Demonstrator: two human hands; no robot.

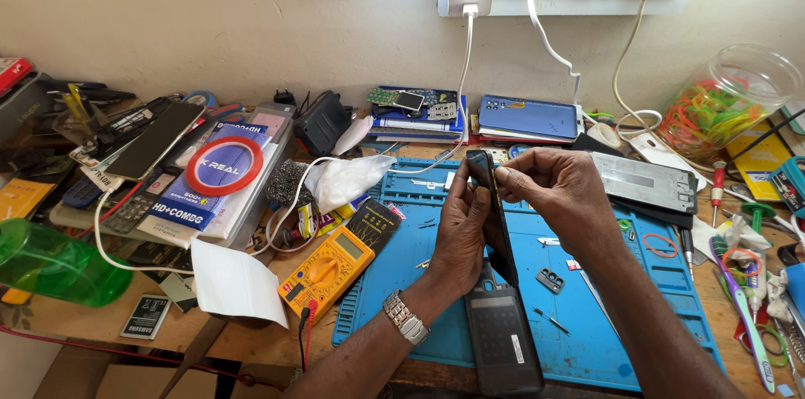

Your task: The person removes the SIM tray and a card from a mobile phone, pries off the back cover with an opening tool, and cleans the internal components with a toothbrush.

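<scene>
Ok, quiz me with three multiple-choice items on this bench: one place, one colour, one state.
1. Where does the yellow multimeter lie?
A. left of the blue mat
B. on the wall shelf
C. inside the jar

2. What colour is the toothbrush handle at the right?
A. black
B. purple and green
C. orange

3. How is the dark phone held?
A. flat on the mat
B. edge-on, between both hands
C. hanging by a cable

Answers: 1 A, it sits just off the mat's left edge. 2 B, both colours show. 3 B, the left hand and right hand grip it above the mat.
</scene>
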